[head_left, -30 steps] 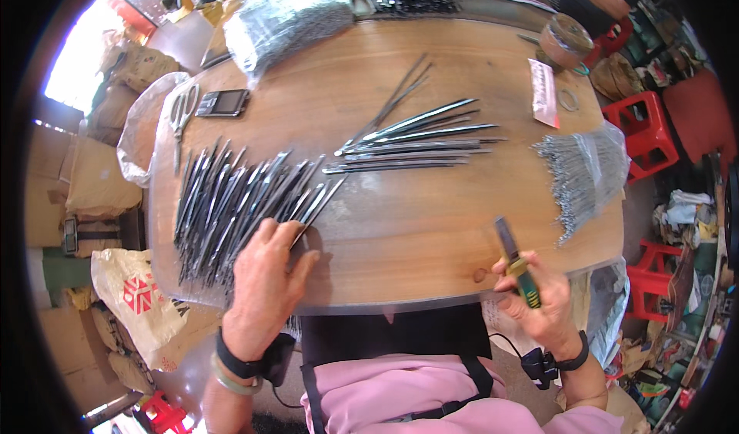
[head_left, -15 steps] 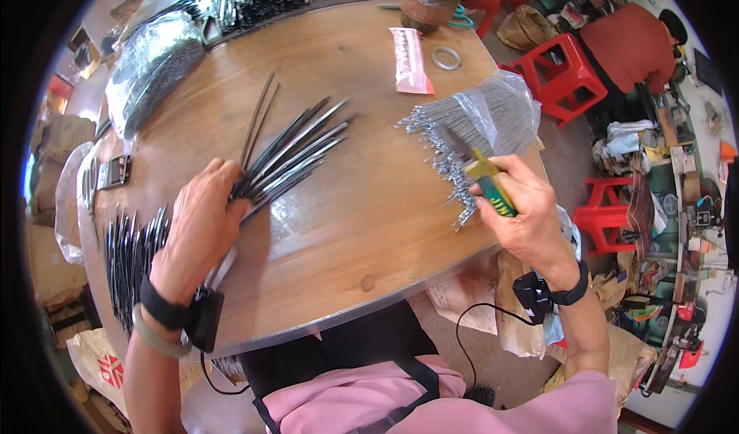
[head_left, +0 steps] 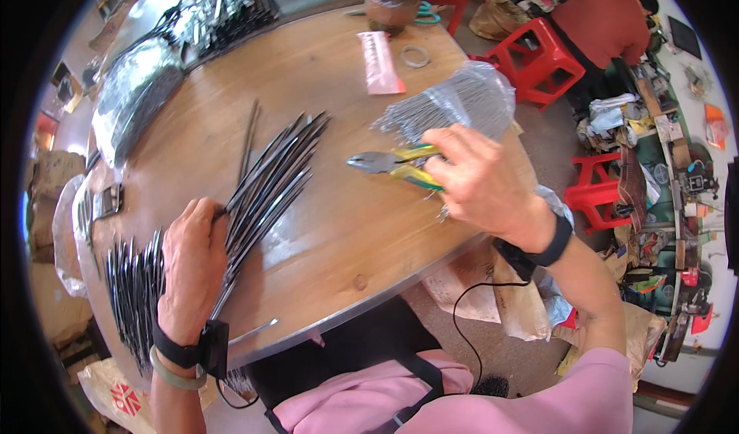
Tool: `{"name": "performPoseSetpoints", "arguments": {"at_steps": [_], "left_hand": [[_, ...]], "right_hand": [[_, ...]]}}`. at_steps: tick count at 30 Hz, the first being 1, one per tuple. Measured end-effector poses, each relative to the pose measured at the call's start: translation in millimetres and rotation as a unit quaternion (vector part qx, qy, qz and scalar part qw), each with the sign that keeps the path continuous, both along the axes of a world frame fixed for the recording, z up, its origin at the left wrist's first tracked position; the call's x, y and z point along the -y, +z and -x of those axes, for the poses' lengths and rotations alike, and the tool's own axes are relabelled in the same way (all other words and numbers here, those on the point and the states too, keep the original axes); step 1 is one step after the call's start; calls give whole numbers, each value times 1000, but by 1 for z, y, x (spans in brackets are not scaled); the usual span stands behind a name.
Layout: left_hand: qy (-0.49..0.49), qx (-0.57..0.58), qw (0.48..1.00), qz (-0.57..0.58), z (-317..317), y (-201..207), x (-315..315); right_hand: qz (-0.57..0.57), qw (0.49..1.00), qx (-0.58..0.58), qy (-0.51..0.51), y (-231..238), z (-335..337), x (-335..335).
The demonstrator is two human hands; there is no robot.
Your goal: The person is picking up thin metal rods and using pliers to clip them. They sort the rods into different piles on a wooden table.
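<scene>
My left hand (head_left: 192, 261) is closed at the side of a bundle of thin black strips (head_left: 273, 165), which fans out toward the far side of the table. My right hand (head_left: 481, 184) grips a pair of pliers (head_left: 375, 162) with yellow and green handles. Their handles are spread and the grey jaws point left toward the bundle, apart from it. Beyond my right hand lies a sheaf of thin silver wires (head_left: 412, 118), partly wrapped in clear plastic and partly hidden by the hand. More black strips (head_left: 135, 295) rest left of my left hand.
A pink packet (head_left: 379, 63), a pale ring (head_left: 415, 57) and a brown jar (head_left: 392, 3) stand toward the back. Plastic-wrapped dark strips (head_left: 135, 99) lie at the far left. Red stools (head_left: 539, 63) and a person in a red top (head_left: 600, 26) are off to the right.
My right hand has swung left with the pliers, turning their jaws from over the silver wires toward the bundle. My left hand sits slightly lower, and the black strips look closer together.
</scene>
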State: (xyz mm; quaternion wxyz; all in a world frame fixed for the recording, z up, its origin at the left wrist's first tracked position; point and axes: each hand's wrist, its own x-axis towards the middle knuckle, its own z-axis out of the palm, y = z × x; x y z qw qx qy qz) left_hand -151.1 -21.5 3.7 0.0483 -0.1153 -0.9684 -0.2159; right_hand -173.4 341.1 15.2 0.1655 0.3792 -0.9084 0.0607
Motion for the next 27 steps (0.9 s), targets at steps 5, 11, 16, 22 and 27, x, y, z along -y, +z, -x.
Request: {"name": "performPoseSetpoints", "arguments": {"at_steps": [5,11,16,22,27], "left_hand": [[-15,-63,997,-49,-2,3,13],[106,17,974,-202,-24,18,25],[241,126,835,-478,-81,22,22],[289,226,680,-634,-139,19,21],[202,276,500,-796,-141,13,-3]], "right_hand": [[-61,998,-35,-4,23,-10,13],[-156,985,-73,1,45,-8,12],[-235,965,-112,-19,61,-10,10],[-211,969,-96,-83,104,-41,18],[273,904,109,-310,104,-72,25]]}}
